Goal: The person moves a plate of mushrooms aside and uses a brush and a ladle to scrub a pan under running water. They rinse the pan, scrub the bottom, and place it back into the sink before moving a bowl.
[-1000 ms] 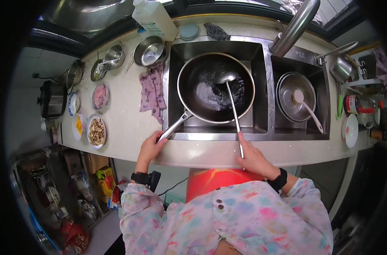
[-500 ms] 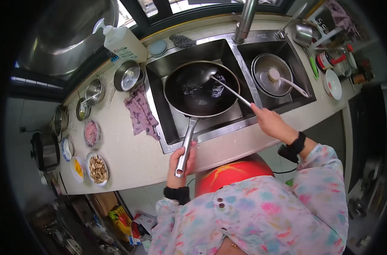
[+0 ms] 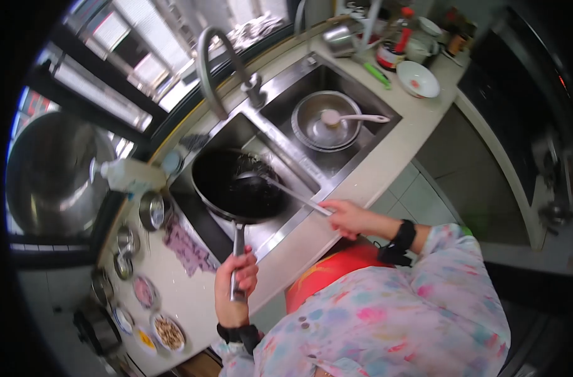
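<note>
My left hand [image 3: 236, 276] is wrapped round the steel handle of a dark frying pan [image 3: 220, 188]. The pan is over the left basin [image 3: 201, 235] of a double sink, and a little water glints inside it. My right hand [image 3: 349, 218] is closed on the long metal handle of a ladle [image 3: 299, 198], whose bowl rests in or just above the pan. In the right basin a steel bowl [image 3: 308, 129] holds a white-handled brush [image 3: 365, 117]. The faucet [image 3: 204, 69] arches behind the sink.
On the left counter are a purple cloth [image 3: 187, 248], a soap bottle [image 3: 132, 175], a steel pot [image 3: 153, 210], a plate of meat [image 3: 145, 291] and a dish of sliced mushrooms [image 3: 169, 333]. A white bowl [image 3: 418, 80] and a green-handled tool [image 3: 377, 75] lie to the right.
The view has turned, and the sink now runs diagonally. The pan has tilted and its handle is raised in my left hand. The ladle remains in my right hand.
</note>
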